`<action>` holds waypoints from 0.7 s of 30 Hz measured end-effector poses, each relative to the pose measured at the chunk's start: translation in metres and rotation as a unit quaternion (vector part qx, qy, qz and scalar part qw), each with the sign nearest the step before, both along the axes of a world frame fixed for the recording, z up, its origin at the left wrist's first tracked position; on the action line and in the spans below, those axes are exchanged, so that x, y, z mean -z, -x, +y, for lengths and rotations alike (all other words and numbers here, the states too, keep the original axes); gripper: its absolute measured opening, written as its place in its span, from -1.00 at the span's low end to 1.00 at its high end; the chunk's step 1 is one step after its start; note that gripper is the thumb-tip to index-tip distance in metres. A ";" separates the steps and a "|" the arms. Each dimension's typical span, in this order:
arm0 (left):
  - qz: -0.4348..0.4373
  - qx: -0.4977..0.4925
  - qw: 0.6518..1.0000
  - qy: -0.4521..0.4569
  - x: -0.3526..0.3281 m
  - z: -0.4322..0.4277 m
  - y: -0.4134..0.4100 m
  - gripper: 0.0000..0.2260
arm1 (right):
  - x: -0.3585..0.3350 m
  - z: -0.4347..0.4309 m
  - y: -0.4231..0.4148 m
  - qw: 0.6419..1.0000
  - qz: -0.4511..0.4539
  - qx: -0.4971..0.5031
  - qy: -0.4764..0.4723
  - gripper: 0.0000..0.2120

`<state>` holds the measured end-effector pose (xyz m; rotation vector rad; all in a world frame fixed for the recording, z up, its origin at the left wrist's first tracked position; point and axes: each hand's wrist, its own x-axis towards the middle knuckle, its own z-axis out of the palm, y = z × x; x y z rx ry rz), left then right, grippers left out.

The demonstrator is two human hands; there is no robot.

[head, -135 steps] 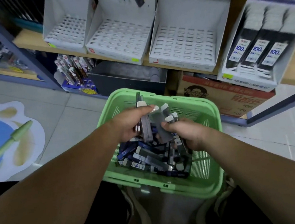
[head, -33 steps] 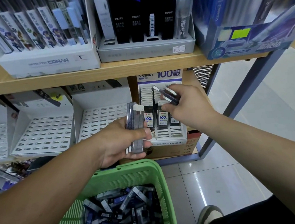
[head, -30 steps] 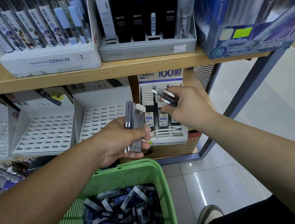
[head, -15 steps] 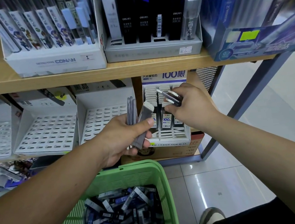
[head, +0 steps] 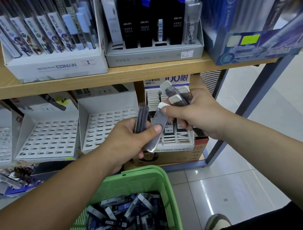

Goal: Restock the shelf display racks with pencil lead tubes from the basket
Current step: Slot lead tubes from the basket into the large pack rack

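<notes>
Your left hand gripped a bunch of lead tubes; right hand fingers held a few more & pinched one's white cap, near the rack. Prob. light, stiff, slick: grip mid-body.

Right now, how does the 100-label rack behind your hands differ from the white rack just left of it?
The 100-label rack already holds lead tubes in its upper rows; the white rack shows only bare slots. The 100-label rack is narrower than the white rack. Both are slotted white trays below the wooden shelf board.
</notes>
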<state>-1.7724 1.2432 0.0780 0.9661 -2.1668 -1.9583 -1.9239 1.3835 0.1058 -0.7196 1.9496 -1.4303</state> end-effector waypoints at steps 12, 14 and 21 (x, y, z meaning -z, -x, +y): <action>0.058 0.026 0.987 0.148 0.001 0.013 -0.004 -0.93 | 0.008 -0.007 -0.007 0.993 -0.026 0.116 0.017 -0.89; 0.063 0.055 0.985 0.149 0.001 0.015 -0.004 -0.98 | 0.008 -0.007 -0.006 0.993 -0.044 0.110 0.021 -0.91; 0.033 0.048 0.998 -0.012 -0.009 0.017 -0.003 -0.86 | 0.007 -0.004 0.000 0.995 -0.070 0.063 0.035 -0.87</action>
